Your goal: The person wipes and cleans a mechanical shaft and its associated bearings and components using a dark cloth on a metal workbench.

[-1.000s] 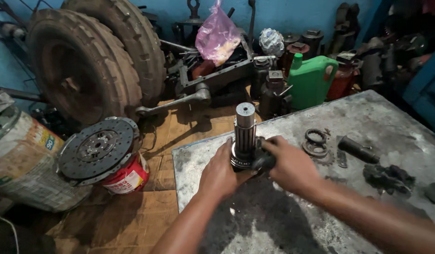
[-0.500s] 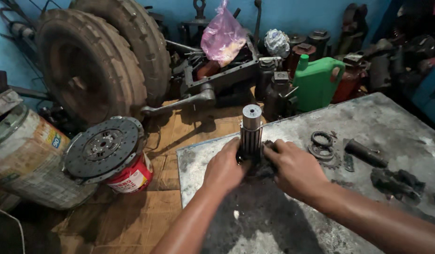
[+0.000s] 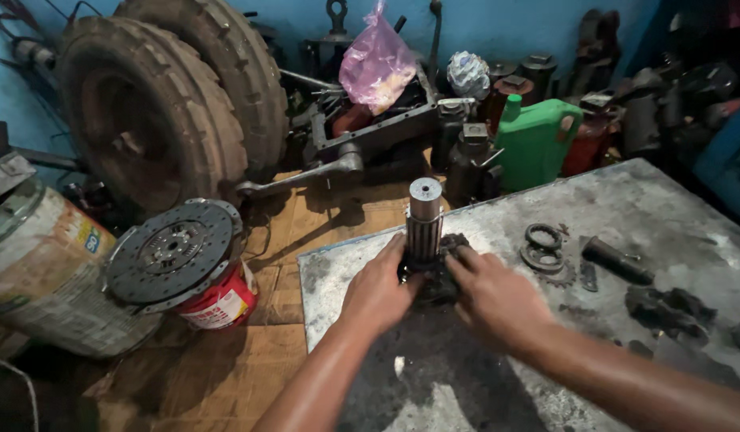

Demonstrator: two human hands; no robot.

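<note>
Hands grasp a dark gear part on the grey metal table (image 3: pixel 642 208); left hand (image 3: pixel 379 290) and right hand (image 3: pixel 498 300) close around the base of the upright splined shaft (image 3: pixel 424 224); metal rings (image 3: pixel 542 246) lie near.

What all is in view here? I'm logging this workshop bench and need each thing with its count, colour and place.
splined shaft: 1, grey metal, upright at the near edge of the table, between both hands
metal table: 1, grey and grimy, right half
rings: 2, dark, on the table right of the shaft
clutch disc: 1, dark grey, on top of the red can
red can: 1, red, on the floor at left
tyres: 2, black, leaning at the back left
jug: 1, green, behind the table
plastic bag: 1, pink, at the back wall
drum: 1, rusty, far left
left hand: 1, on the shaft's base
right hand: 1, on the shaft's base
</note>
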